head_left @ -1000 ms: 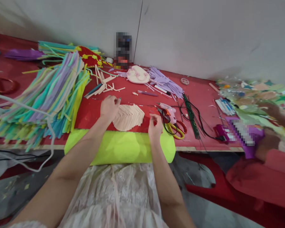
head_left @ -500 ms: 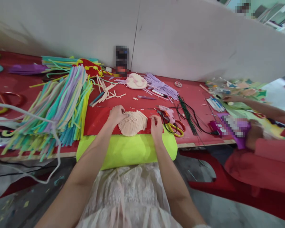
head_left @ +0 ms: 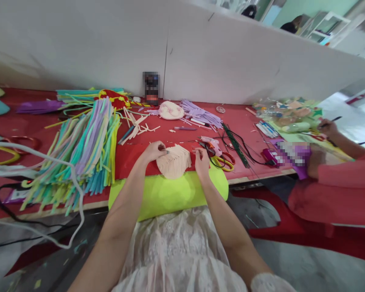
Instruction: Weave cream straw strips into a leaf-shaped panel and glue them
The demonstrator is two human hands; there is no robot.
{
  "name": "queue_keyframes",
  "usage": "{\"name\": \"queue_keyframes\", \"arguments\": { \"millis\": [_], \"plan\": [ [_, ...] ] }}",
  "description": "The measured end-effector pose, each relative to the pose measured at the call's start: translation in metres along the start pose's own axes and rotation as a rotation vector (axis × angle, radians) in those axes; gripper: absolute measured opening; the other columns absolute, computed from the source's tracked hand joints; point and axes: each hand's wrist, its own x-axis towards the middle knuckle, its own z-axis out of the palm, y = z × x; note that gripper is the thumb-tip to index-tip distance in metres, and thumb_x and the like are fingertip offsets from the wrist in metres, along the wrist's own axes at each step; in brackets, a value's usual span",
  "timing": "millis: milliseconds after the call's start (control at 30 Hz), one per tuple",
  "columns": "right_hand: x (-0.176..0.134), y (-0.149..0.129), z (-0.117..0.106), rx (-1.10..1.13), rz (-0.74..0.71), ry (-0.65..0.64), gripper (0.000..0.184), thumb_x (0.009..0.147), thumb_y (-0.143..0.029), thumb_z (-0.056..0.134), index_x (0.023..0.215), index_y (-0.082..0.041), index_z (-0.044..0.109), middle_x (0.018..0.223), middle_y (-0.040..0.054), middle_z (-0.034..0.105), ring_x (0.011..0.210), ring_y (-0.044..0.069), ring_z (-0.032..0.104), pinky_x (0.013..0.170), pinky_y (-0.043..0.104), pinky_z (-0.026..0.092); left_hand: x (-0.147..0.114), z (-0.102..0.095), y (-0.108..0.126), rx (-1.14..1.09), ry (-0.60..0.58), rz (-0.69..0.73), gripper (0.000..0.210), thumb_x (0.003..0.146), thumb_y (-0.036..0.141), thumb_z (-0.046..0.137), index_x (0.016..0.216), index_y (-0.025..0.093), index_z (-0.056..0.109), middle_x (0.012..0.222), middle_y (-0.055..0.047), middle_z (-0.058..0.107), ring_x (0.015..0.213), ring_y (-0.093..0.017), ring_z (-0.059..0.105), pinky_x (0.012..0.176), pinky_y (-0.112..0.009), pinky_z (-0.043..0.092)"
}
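Note:
A cream, leaf-shaped piece [head_left: 174,163] made of slanting fuzzy strips, apparently pipe cleaners, lies on a red sheet [head_left: 127,160]. My left hand [head_left: 154,151] is closed in a pinch at its upper left edge. Just off its right edge, my right hand [head_left: 202,160] has thumb and fingers drawn together; whatever is between them is too small to make out. A bright yellow-green sheet [head_left: 170,195] curves over the table's front edge below the piece. Close to my right hand are a pink glue gun [head_left: 212,145] and scissors with yellow and red handles [head_left: 226,163].
A thick bundle of pastel pipe cleaners [head_left: 88,150] spreads out on the left, beside a looping white cable [head_left: 76,178]. Cream offcuts [head_left: 136,127], a pale round pad [head_left: 170,110] and purple pipe cleaners [head_left: 200,112] lie farther back. On the right sits a co-worker in a red sleeve [head_left: 346,174].
The view has shifted slightly, so the table sits a little lower. Both my hands keep their places around the cream piece. The co-worker's far hand has lifted and now holds a dark pen-like item.

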Motion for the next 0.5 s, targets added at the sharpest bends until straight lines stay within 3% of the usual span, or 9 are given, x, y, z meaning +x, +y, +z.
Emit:
{"name": "queue_keyframes", "arguments": {
  "millis": [100, 167, 233, 300, 400, 500],
  "plan": [
    [0.0, -0.006, -0.003, 0.039, 0.025, 0.061, 0.027, 0.09, -0.043, 0.044, 0.095, -0.021, 0.058, 0.096, 0.0052, 0.068, 0.093, 0.018, 0.061, 0.093, 0.036, 0.041, -0.002, -0.002, 0.004, -0.137, -0.059, 0.011, 0.026, 0.055, 0.029, 0.08, 0.072, 0.019, 0.062, 0.07, -0.001, 0.063, 0.067, -0.016, 0.057, 0.062, -0.027, 0.043],
    [0.001, -0.007, -0.005, 0.093, 0.063, 0.12, 0.029, 0.09, -0.047, 0.043, 0.094, -0.021, 0.057, 0.094, 0.0046, 0.067, 0.089, 0.018, 0.061, 0.088, 0.035, 0.044, -0.001, -0.004, 0.007, -0.214, -0.015, 0.018, 0.031, 0.055, 0.033, 0.081, 0.073, 0.018, 0.061, 0.069, -0.001, 0.061, 0.066, -0.015, 0.056, 0.061, -0.026, 0.042],
    [0.002, -0.008, -0.007, 0.147, 0.107, 0.173, 0.032, 0.09, -0.051, 0.042, 0.093, -0.023, 0.056, 0.085, 0.0024, 0.067, 0.073, 0.017, 0.061, 0.074, 0.033, 0.048, 0.001, -0.007, 0.011, -0.292, 0.081, 0.038, 0.034, 0.058, 0.039, 0.079, 0.076, 0.019, 0.058, 0.07, 0.001, 0.059, 0.067, -0.014, 0.055, 0.061, -0.025, 0.042],
    [0.001, -0.009, -0.009, 0.239, 0.154, 0.163, 0.034, 0.089, -0.055, 0.041, 0.089, -0.025, 0.056, 0.073, -0.0005, 0.065, 0.052, 0.015, 0.054, 0.053, 0.03, 0.044, 0.005, -0.01, 0.014, -0.368, 0.2, 0.073, 0.036, 0.063, 0.045, 0.073, 0.079, 0.021, 0.052, 0.072, 0.002, 0.056, 0.068, -0.013, 0.054, 0.062, -0.024, 0.042],
    [-0.001, -0.013, -0.008, 0.482, 0.252, -0.024, 0.041, 0.086, -0.061, 0.044, 0.081, -0.024, 0.059, 0.06, -0.001, 0.061, 0.036, 0.012, 0.043, 0.035, 0.026, 0.03, 0.01, -0.011, 0.017, -0.447, 0.34, 0.122, 0.037, 0.067, 0.049, 0.068, 0.081, 0.023, 0.045, 0.071, 0.004, 0.052, 0.066, -0.011, 0.052, 0.061, -0.023, 0.041],
    [-0.003, -0.023, 0.001, 0.676, 0.348, -0.303, 0.054, 0.084, -0.069, 0.042, 0.078, -0.02, 0.064, 0.063, 0.0051, 0.066, 0.039, 0.013, 0.052, 0.033, 0.025, 0.032, 0.011, -0.01, 0.018, -0.473, 0.391, 0.144, 0.039, 0.065, 0.05, 0.068, 0.08, 0.024, 0.044, 0.069, 0.004, 0.05, 0.064, -0.011, 0.051, 0.058, -0.022, 0.039]
  ]
}}
